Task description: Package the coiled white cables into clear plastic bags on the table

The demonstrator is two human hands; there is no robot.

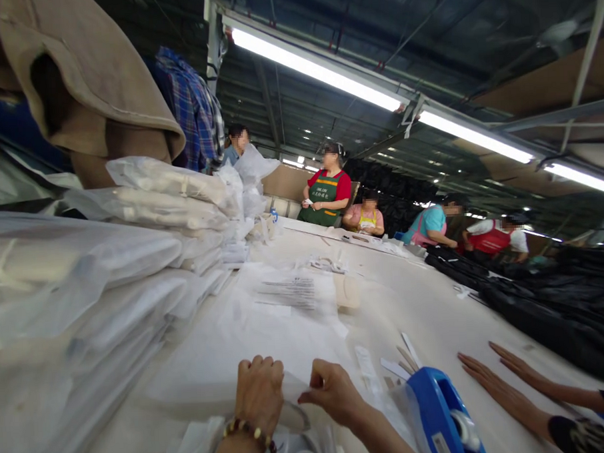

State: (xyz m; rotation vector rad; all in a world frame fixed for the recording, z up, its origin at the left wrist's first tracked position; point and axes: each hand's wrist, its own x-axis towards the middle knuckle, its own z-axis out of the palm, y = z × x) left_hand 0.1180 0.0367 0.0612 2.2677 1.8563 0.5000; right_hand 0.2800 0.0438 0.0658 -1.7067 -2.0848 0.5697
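Both my hands are closed at the near edge of a translucent plastic bag point(222, 353) lying flat on the table. My left hand point(260, 394), with a beaded bracelet at the wrist, is a fist seen from the back, its fingertips hidden. Thumb and fingers of my right hand point(334, 391) pinch together close beside it. A strip of the clear plastic stretches between the two hands. Printed lettering point(295, 290) shows on the bag's far part. Below my hands lie whitish folded pieces point(301, 447), partly hidden by my wrists.
Stacked bagged garments point(153, 266) rise at left. A blue plastic holder with a white round part point(443, 407) stands right of my right hand, near paper strips point(405, 355). A co-worker's hands point(514, 384) lie flat at right, by black garments point(536, 310). Several people work beyond.
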